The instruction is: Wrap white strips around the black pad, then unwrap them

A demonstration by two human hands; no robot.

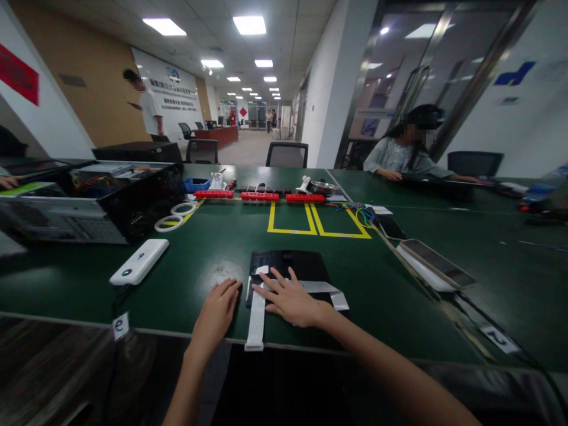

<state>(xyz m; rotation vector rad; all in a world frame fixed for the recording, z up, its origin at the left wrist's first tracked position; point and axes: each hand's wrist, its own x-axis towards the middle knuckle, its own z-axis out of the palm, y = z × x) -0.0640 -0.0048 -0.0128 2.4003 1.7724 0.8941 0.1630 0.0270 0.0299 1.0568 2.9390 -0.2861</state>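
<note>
A thin black flat panel (306, 261) lies on the green table near its front edge. Across it runs a grey-white ribbon cable (256, 322), folded at the left so that one end with a connector reaches the table's edge. The other end lies folded past the panel's right side. My right hand (293, 300) is spread flat over the cable and panel, pressing on them without gripping. Just left of the panel, my left hand (219, 307) rests on the table with its fingers stretched forward, holding nothing.
To the left are a white power bank (139, 261), white rings (168, 223) and an opened computer case (75, 207). Red strips (260, 196) line the back, behind yellow tape outlines (293, 232). A phone (437, 263) lies at right; a person (406, 154) sits beyond.
</note>
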